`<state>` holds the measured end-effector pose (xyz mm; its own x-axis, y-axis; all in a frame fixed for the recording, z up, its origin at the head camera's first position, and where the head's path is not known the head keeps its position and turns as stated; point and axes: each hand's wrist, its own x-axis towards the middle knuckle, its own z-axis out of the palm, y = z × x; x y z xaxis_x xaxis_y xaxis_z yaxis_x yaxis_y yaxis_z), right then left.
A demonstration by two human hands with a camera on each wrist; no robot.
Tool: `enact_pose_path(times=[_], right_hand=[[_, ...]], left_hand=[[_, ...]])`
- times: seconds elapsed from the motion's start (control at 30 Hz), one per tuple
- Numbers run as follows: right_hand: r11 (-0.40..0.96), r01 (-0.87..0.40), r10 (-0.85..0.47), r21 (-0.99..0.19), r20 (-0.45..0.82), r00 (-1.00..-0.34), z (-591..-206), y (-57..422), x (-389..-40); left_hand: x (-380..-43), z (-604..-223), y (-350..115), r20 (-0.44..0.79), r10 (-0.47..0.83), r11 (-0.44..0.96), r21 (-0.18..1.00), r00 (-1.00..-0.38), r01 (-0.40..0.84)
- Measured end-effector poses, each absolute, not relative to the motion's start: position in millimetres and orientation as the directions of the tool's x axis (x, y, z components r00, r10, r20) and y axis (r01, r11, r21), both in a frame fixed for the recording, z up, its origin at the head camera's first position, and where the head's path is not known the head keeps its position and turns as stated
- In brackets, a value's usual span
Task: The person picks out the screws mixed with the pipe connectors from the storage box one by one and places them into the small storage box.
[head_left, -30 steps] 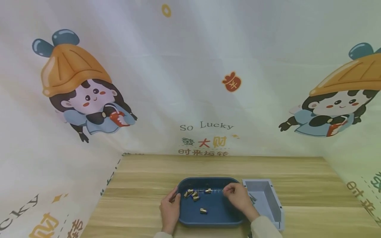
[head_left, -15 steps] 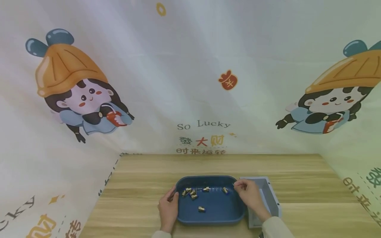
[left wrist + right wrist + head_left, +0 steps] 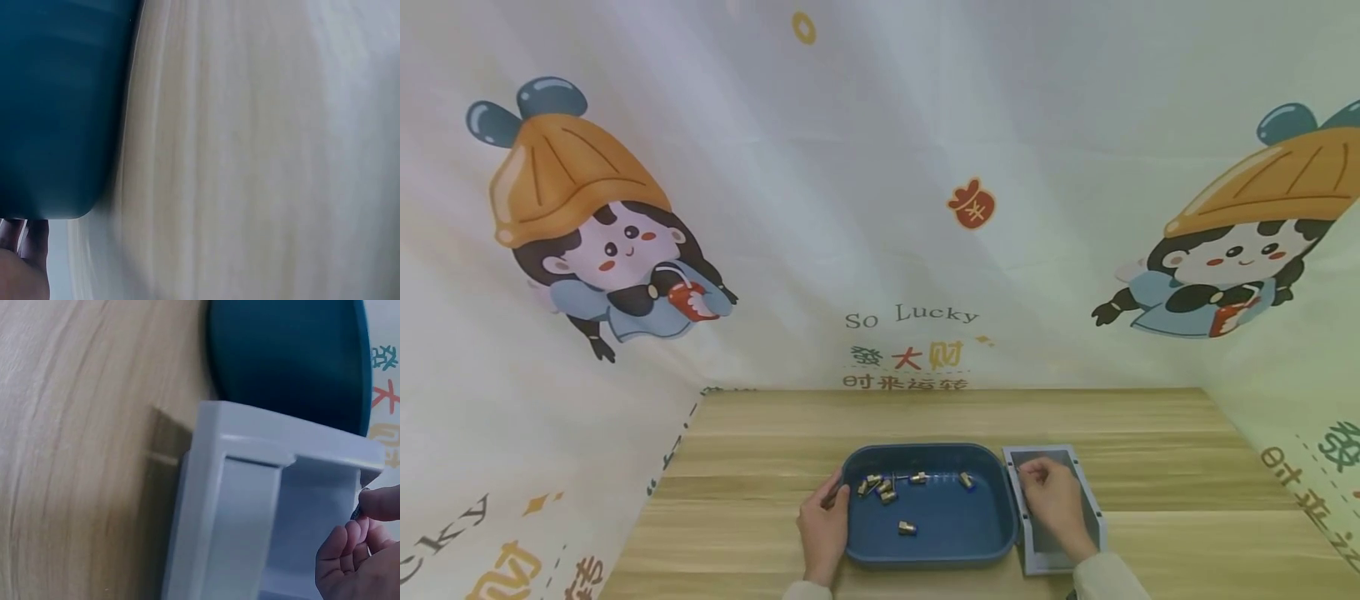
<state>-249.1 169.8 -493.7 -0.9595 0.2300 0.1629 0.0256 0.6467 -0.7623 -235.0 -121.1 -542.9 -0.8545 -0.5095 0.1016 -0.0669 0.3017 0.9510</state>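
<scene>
My left hand (image 3: pixel 823 525) grips the left rim of a blue tray (image 3: pixel 936 562), thumb on the rim; a few of its fingers (image 3: pixel 36 244) show against the tray's side in the left wrist view. Inside the tray lie several brass fittings (image 3: pixel 887 497) with blue ends, clustered at the left with thin screw-like pieces. One fitting (image 3: pixel 907 528) sits apart near the front, another (image 3: pixel 967 481) at the right. Over a grey bin (image 3: pixel 1103 533), my right hand (image 3: pixel 1060 504) pinches a small dark screw (image 3: pixel 356 513), mostly covered by thumb and fingers.
The grey bin stands close against the tray's right side, and the hand hides part of its inside. Both containers rest on a wood-grain table (image 3: pixel 760 467). A printed white cloth (image 3: pixel 820 208) hangs behind and at both sides.
My right hand has moved right, from inside the tray across its rim to above the grey bin, carrying the screw. The right-hand fitting came into view. My left hand keeps hold of the tray.
</scene>
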Motion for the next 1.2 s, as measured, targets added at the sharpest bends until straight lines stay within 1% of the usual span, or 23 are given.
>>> enact_pose_path(times=[0.3, 0.47, 0.7, 0.9, 1.2], right_hand=[[0.67, 0.055, 0.255, -0.741, 0.16, -0.954, -501.7, 175.8, -251.6], [0.677, 0.077, 0.249, -0.732, 0.13, -0.96, -510.6, 184.0, -253.6], [0.712, 0.087, 0.222, -0.697, 0.106, -0.969, -521.0, 192.5, -252.3], [0.73, 0.096, 0.215, -0.677, 0.094, -0.972, -529.1, 195.8, -249.8], [0.737, 0.085, 0.214, -0.671, 0.112, -0.97, -533.0, 196.7, -251.8]], left_hand=[[-233.0, -542.5, -111.8, 0.13, -0.505, 0.295, 0.955, -0.853, -0.029], [-234.0, -541.8, -109.9, 0.116, -0.502, 0.282, 0.959, -0.857, -0.035], [-234.4, -543.5, -108.8, 0.135, -0.498, 0.278, 0.96, -0.857, -0.01], [-233.4, -544.9, -107.3, 0.131, -0.499, 0.28, 0.96, -0.857, -0.017], [-234.5, -544.3, -107.5, 0.129, -0.496, 0.279, 0.96, -0.859, -0.017]])
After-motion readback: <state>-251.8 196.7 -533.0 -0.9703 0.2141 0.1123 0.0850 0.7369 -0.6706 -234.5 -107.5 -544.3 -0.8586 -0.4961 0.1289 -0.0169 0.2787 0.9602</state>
